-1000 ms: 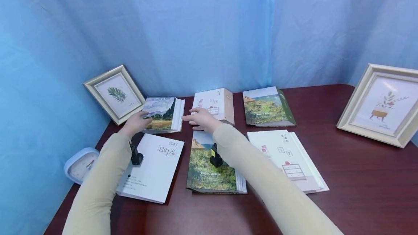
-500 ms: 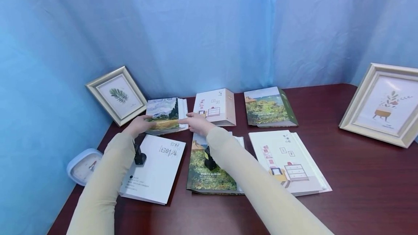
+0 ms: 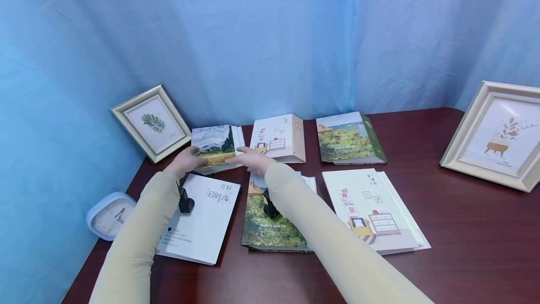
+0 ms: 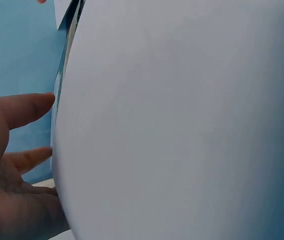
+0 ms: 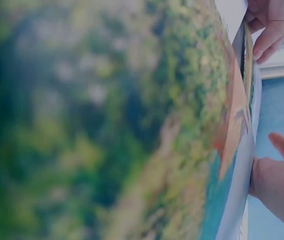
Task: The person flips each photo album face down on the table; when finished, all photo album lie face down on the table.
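A photo album (image 3: 217, 138) with a painted field and dark trees on its cover lies at the back left of the table, slightly turned. At its left edge is my left hand (image 3: 184, 161), thumb extended over the lower cover. My right hand (image 3: 253, 159) reaches to the album's lower right, its thumb over the cover and a finger by the page edge. Fingers of both hands look fairly straight; contact beneath is hidden. Under my left wrist lies a white album (image 3: 202, 219); under my right wrist, a green landscape album (image 3: 274, 229). Nearby album covers fill much of both wrist views.
A leaf-picture frame (image 3: 153, 123) stands close by the left hand. A blue-rimmed clock (image 3: 110, 216) sits at the table's left edge. More albums lie rightward: a white one (image 3: 270, 137), a landscape one (image 3: 343, 140) and a larger white one (image 3: 371, 210). Another frame (image 3: 499, 135) stands far right.
My right hand has come left and down onto the field-painting album's lower right side. That album has turned slightly, its lower right corner now farther back. The other albums stay put.
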{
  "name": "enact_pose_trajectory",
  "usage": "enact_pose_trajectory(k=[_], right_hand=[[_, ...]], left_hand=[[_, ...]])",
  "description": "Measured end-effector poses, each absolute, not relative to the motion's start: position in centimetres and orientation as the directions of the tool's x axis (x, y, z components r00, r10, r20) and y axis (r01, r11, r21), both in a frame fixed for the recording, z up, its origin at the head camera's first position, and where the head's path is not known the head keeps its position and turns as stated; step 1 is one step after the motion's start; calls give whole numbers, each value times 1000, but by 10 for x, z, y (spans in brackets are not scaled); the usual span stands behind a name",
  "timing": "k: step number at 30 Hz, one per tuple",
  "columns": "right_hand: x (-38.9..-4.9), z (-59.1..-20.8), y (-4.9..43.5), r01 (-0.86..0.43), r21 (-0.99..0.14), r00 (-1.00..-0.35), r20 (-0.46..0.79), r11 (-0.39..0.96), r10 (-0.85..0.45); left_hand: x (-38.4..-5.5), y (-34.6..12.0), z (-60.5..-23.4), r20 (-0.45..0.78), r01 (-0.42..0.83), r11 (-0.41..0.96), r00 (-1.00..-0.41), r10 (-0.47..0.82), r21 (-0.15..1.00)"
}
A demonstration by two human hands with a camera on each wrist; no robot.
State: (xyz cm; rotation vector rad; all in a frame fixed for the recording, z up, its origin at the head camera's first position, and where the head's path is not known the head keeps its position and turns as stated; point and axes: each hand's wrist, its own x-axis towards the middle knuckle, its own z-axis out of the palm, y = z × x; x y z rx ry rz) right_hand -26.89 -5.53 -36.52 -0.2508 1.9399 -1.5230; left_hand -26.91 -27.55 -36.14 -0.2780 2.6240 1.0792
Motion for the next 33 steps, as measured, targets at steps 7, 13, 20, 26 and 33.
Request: enact_pose_trajectory(k=[7, 13, 20, 26, 33], right_hand=[[-270, -369, -53, 239, -921, -765, -374, 307, -524], [-270, -368, -53, 240, -921, -769, -373, 307, -519], [-273, -372, -54, 240, -923, -776, -369, 302, -511], [-277, -375, -54, 255, -926, -769, -370, 279, -522], [-279, -378, -55, 248, -926, -765, -367, 284, -530]], left_hand=[[-267, -277, -363, -390, -385, 628, -910, -138, 677], [-268, -284, -366, -444, -412, 585, -891, -98, 698], [-266, -285, -366, -508, -478, 413, -860, -44, 775], [-267, -282, -365, -404, -369, 336, -914, 39, 867], [-264, -273, -352, -349, -328, 324, -937, 9, 888]])
